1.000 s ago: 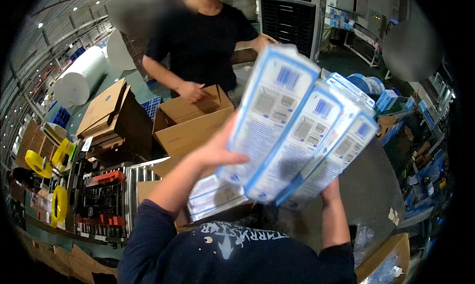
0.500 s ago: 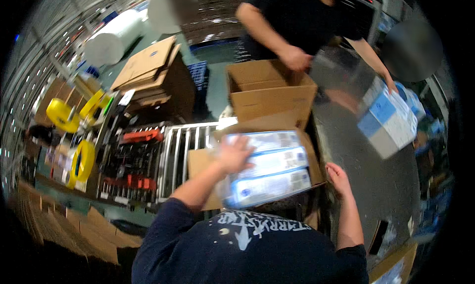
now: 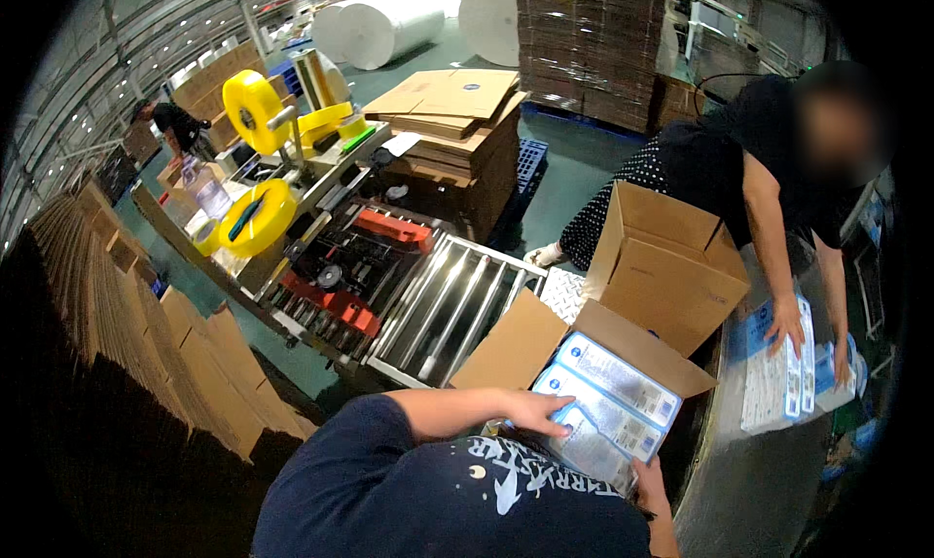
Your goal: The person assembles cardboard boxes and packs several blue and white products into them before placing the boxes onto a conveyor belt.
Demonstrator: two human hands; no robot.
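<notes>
An open cardboard carton (image 3: 671, 349) stands in front of me, its flaps folded outward. Blue-and-white packs (image 3: 623, 378) lie side by side inside it, in shiny film. Flat on these packs rests my left hand (image 3: 538, 412), open, its fingers stretched across their near left part. At their near right corner is my right hand (image 3: 650, 485); most of its fingers are hidden, so whether it grips the carton's edge cannot be made out. Just beyond stands a second open carton (image 3: 671, 286). On the right, a co-worker's hands (image 3: 786, 324) touch more blue-and-white packs (image 3: 773, 378).
A roller conveyor (image 3: 452, 305) runs left to a sealing machine with red guides (image 3: 389, 229) and yellow tape rolls (image 3: 255, 110). Flattened cartons (image 3: 448, 101) are stacked behind it, and more cardboard (image 3: 165, 363) stands at left. A grey metal table (image 3: 739, 480) lies to my right.
My view has swung right. The right hand has come from above the table to the packs' near corner. My left hand still lies on the packs. The co-worker now has both hands on packs.
</notes>
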